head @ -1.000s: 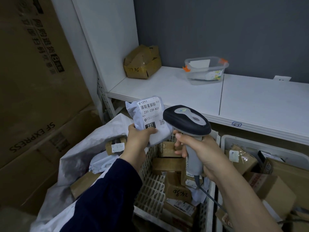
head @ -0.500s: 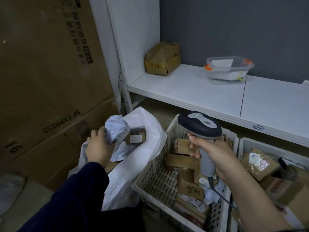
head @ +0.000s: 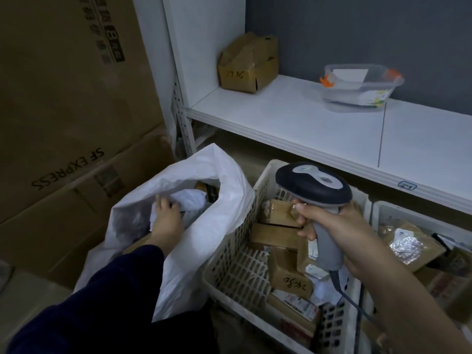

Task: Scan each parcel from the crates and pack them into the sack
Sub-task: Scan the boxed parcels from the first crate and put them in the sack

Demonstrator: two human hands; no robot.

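Parcel going into sack (head: 224, 213), scanner (head: 314, 185) held over crate (head: 237, 267).
Writing: "SF EXPRESS" printed on the large brown carton (head: 69, 172) at left; handwritten digits, seemingly ending "36", on the dented cardboard box (head: 247, 65) on the white shelf (head: 293, 123); inked digits on one cardboard parcel (head: 291, 279) in the crate, not clearly legible. Left hand (head: 166, 221), dark sleeve, is inside the mouth of the white woven sack, fingers bent over a crumpled white plastic mailer (head: 191, 198) and touching it; whether they grip it cannot be told. Right hand (head: 339, 231) is wrapped fully round the grey handle of the corded, dark oval-headed scanner. Crate is white lattice plastic, filled with taped brown boxes. Clear plastic tub (head: 362, 88) with orange clips sits on the shelf.
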